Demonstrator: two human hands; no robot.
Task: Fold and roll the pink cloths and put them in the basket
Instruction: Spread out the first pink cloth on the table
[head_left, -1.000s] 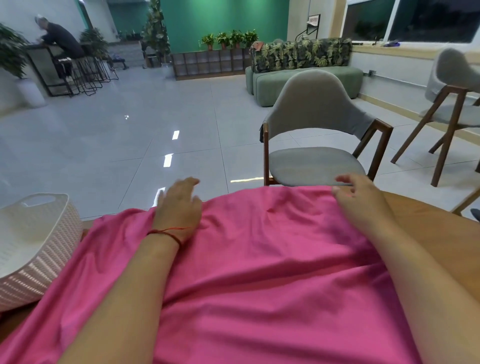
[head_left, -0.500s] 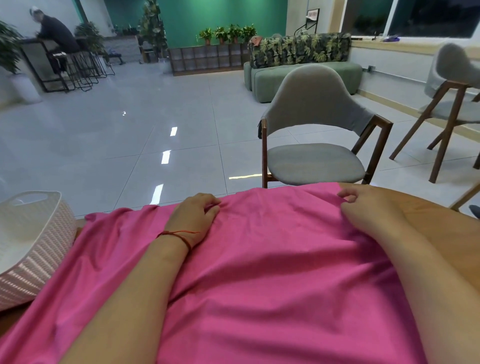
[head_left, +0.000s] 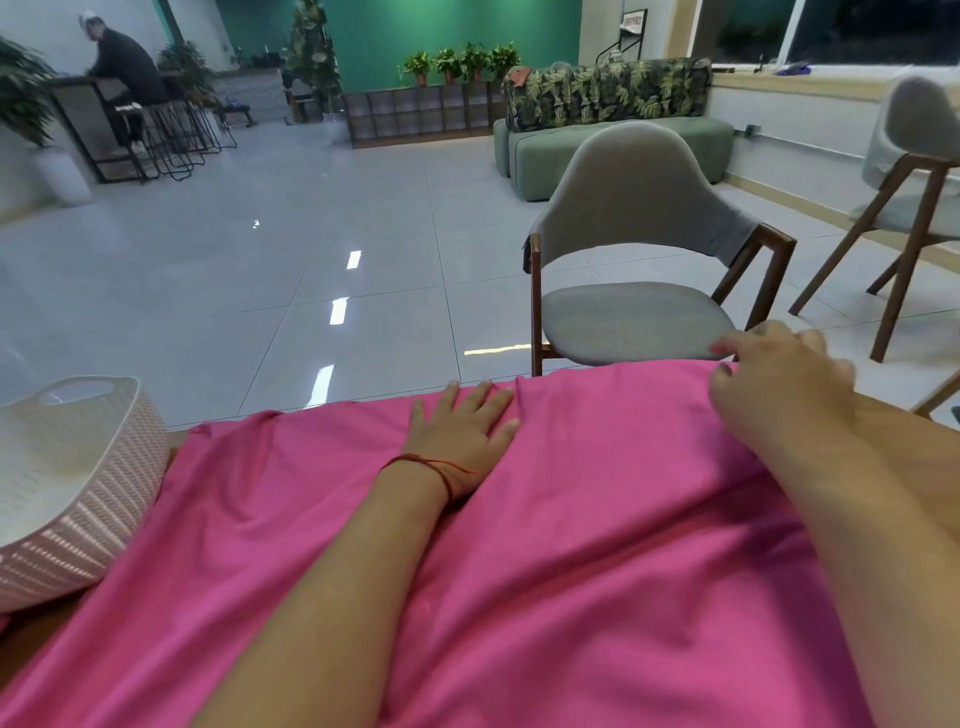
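My left hand (head_left: 460, 431) and right hand (head_left: 779, 400) rest with fingers released on the limp, light pink cloth (head_left: 571, 571); I'd pinch its far-edge corners.

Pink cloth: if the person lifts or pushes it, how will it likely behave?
Probably floppy: the pink cloth lies in soft wrinkles, so lifted it should sag rather than hold shape. Pushed, it would likely bunch instead of sliding whole, since ridges rise beside the flat left hand. It seems thin, so probably light.
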